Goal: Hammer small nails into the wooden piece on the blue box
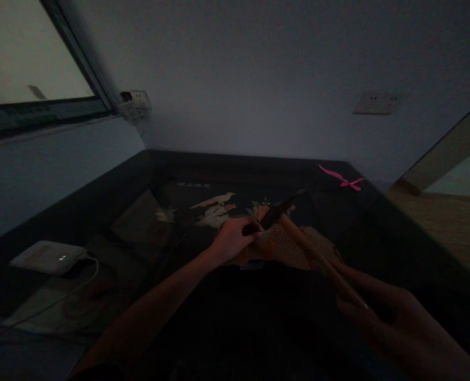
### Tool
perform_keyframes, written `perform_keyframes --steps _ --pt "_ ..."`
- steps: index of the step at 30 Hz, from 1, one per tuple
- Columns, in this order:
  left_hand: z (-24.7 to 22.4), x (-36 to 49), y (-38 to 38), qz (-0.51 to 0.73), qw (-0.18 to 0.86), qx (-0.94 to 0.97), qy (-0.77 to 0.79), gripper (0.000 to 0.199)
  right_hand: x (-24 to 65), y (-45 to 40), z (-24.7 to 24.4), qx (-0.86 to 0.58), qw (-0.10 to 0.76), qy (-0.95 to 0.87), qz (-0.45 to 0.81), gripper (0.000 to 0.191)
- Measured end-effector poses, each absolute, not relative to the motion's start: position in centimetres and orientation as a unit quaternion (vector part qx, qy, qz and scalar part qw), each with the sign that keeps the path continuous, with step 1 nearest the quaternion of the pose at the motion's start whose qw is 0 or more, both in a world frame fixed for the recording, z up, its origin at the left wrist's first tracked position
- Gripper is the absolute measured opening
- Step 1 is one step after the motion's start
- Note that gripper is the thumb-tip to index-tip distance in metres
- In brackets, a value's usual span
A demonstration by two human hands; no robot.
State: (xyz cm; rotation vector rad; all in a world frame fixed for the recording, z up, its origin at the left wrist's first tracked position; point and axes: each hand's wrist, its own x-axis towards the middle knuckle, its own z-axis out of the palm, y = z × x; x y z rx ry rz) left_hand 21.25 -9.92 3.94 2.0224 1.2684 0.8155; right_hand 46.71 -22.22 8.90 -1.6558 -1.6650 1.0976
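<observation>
The picture is dark. My right hand (389, 309) is wrapped round the wooden handle of a hammer (310, 247), whose dark head lies close to my left fingertips. My left hand (238, 233) is pinched at the thumb and forefinger; whatever is between them is too small and dim to make out. Under the hammer and my left fingers is a tan piece covered in dark dots (274, 241), with an orange patch on its left part. Its near edge fades into shadow, and I cannot tell what it is made of.
A dark tabletop (235, 172) with a printed bird and flowers meets the wall. At left lies a white device (48, 256) with a cable. A pink ribbon (350, 183) lies at the far right corner. Sockets (378, 103) are on the wall, and a window (32, 58) is at upper left.
</observation>
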Motion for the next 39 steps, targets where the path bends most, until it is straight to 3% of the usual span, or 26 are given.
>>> perform_keyframes --steps 6,39 --pt "3.74 21.22 -9.76 0.302 0.307 0.765 0.479 0.018 46.17 -22.05 9.15 -0.605 0.269 -0.638 0.392 0.048" --pt "3.55 21.18 -9.71 0.308 0.292 0.769 0.478 0.017 46.92 -22.5 8.61 -0.622 0.262 -0.63 0.384 0.052"
